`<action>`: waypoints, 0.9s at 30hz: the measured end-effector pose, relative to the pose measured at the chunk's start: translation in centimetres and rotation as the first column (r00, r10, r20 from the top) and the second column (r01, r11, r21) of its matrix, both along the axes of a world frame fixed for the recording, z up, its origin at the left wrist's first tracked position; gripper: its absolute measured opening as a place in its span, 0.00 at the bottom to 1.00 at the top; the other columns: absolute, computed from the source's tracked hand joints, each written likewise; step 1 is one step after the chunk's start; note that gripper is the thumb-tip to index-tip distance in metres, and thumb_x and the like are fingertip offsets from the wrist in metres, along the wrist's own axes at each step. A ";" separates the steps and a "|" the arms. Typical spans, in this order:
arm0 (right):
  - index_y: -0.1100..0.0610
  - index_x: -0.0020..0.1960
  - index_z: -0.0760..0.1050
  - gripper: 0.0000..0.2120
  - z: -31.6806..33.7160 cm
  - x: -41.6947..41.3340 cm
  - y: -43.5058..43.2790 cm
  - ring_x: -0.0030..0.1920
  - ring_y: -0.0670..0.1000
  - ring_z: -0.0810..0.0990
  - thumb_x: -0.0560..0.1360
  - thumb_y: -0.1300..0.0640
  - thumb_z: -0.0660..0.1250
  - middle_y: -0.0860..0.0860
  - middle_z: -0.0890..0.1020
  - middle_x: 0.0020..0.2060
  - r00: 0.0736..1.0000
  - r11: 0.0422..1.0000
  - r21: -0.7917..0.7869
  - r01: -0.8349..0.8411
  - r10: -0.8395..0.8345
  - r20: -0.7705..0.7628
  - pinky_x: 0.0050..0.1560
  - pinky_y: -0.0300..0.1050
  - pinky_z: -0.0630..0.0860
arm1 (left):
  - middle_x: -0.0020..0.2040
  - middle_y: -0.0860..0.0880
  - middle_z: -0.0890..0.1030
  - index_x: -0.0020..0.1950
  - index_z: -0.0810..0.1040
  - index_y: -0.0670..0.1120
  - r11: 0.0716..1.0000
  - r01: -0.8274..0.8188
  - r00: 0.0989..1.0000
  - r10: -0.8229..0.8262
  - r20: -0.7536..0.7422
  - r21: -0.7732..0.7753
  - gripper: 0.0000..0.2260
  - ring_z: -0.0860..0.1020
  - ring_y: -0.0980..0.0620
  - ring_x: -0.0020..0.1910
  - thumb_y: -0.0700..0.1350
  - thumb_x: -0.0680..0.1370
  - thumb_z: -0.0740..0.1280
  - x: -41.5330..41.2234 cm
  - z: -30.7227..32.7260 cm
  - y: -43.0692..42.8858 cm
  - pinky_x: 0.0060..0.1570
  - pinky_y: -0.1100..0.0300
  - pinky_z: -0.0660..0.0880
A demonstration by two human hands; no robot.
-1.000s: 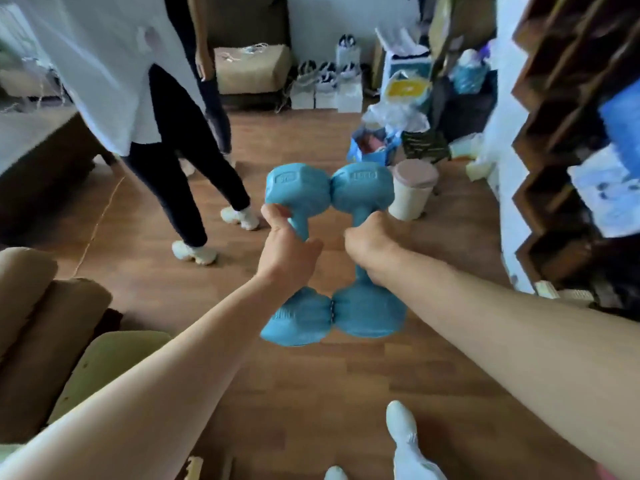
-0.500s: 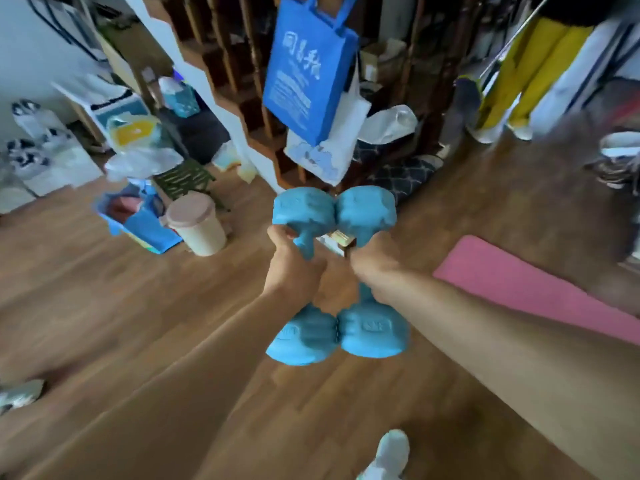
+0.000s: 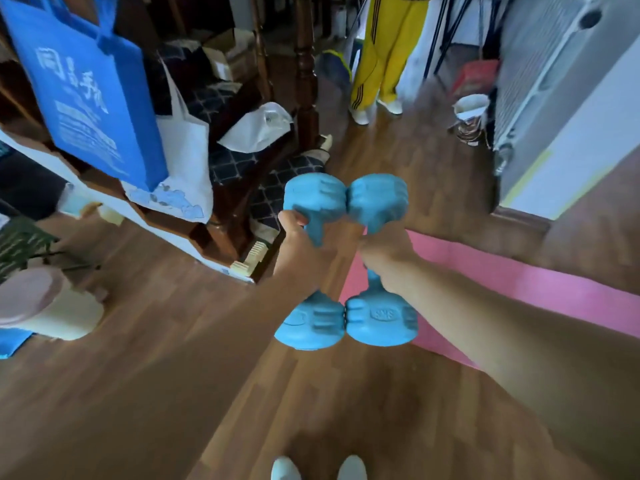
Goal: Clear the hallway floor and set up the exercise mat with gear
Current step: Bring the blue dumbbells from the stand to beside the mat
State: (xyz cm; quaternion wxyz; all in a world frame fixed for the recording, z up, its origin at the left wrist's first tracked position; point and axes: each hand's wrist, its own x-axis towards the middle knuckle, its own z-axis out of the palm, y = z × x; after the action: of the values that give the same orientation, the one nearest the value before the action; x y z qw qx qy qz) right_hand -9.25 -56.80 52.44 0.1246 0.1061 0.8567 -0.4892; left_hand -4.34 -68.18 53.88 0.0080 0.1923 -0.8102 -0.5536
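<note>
Two light-blue dumbbells hang upright side by side in front of me, their heads touching. My left hand [image 3: 304,247] grips the handle of the left dumbbell [image 3: 313,199]. My right hand [image 3: 386,258] grips the handle of the right dumbbell [image 3: 379,199]. A pink exercise mat [image 3: 519,289] lies flat on the wooden floor just beyond and to the right of the dumbbells, partly hidden by my right forearm.
A wooden staircase [image 3: 221,216] with a blue tote bag [image 3: 86,88] and a white bag hung on it stands at left. A cream bin with a pink lid [image 3: 45,306] sits far left. A person in yellow trousers [image 3: 384,53] stands ahead. A white wall corner [image 3: 571,161] is at right.
My view has swung to the right with both dumbbells still held. The staircase now fills the left, the pink mat has come close, and the bin has slid to the far left.
</note>
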 end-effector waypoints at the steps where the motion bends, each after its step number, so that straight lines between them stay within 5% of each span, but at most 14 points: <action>1: 0.59 0.42 0.68 0.04 -0.4 -1.1 0.3 0.40 0.52 0.72 0.76 0.61 0.60 0.53 0.72 0.36 0.999 0.999 -0.028 0.035 -0.034 0.018 0.37 0.42 0.68 | 0.39 0.51 0.72 0.53 0.56 0.51 1.000 0.016 1.000 -0.016 -0.011 -0.013 0.22 0.72 0.51 0.36 0.47 0.73 0.70 -1.3 -0.3 0.2 0.39 0.52 0.71; 6: 0.56 0.42 0.65 0.05 -2.0 -6.7 0.0 0.31 0.50 0.72 0.75 0.63 0.60 0.50 0.72 0.33 0.991 0.993 -0.041 0.110 -0.106 0.079 0.26 0.40 0.65 | 0.38 0.56 0.68 0.53 0.57 0.50 0.994 0.046 0.997 -0.052 -0.060 -0.098 0.18 0.69 0.60 0.34 0.46 0.75 0.67 -7.7 -2.5 -0.4 0.32 0.67 0.65; 10: 0.57 0.43 0.66 0.04 -3.6 -11.8 -1.7 0.31 0.50 0.71 0.75 0.64 0.59 0.50 0.71 0.32 0.975 0.981 -0.047 0.188 -0.181 0.133 0.26 0.41 0.65 | 0.40 0.54 0.70 0.54 0.56 0.50 0.990 0.109 0.994 -0.110 -0.003 -0.090 0.20 0.73 0.51 0.40 0.41 0.74 0.68 -13.4 -4.6 -2.3 0.38 0.60 0.71; 13: 0.58 0.46 0.68 0.04 -5.4 -16.1 -3.2 0.30 0.49 0.71 0.74 0.65 0.59 0.51 0.72 0.34 0.966 0.975 -0.064 0.214 -0.201 0.162 0.27 0.41 0.66 | 0.39 0.54 0.69 0.53 0.56 0.51 0.987 0.135 0.991 -0.134 0.021 -0.083 0.21 0.71 0.56 0.36 0.41 0.74 0.69 -18.2 -6.6 -4.0 0.36 0.63 0.70; 17: 0.57 0.44 0.66 0.05 -8.3 -22.0 -4.1 0.30 0.48 0.69 0.73 0.66 0.60 0.50 0.70 0.32 0.950 0.962 -0.083 0.261 -0.241 0.197 0.26 0.41 0.64 | 0.38 0.48 0.71 0.49 0.55 0.54 0.984 0.177 0.978 -0.178 0.108 0.019 0.20 0.72 0.50 0.33 0.42 0.73 0.68 -24.1 -9.1 -5.2 0.34 0.54 0.74; 21: 0.57 0.52 0.66 0.09 -11.4 -27.6 -4.5 0.29 0.48 0.68 0.74 0.66 0.60 0.51 0.70 0.34 0.935 0.952 -0.093 0.291 -0.263 0.238 0.26 0.40 0.64 | 0.39 0.45 0.72 0.53 0.56 0.52 0.984 0.181 0.974 -0.179 0.141 -0.003 0.21 0.72 0.48 0.33 0.42 0.73 0.68 -30.0 -11.9 -5.2 0.37 0.45 0.77; 27: 0.56 0.51 0.63 0.09 -18.9 -34.8 -4.5 0.29 0.46 0.66 0.74 0.64 0.59 0.48 0.68 0.33 0.944 0.963 -0.022 0.269 -0.259 0.207 0.24 0.38 0.61 | 0.38 0.48 0.70 0.52 0.56 0.53 0.979 0.205 0.970 -0.202 0.134 -0.010 0.20 0.71 0.50 0.33 0.46 0.73 0.68 -37.4 -19.9 -5.5 0.37 0.50 0.75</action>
State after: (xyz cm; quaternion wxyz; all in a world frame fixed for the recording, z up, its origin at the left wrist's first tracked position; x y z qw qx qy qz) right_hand -44.05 -61.35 33.59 0.1469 0.2657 0.8053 -0.5093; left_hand -41.73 -73.64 34.02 -0.1004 0.1443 -0.8309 -0.5279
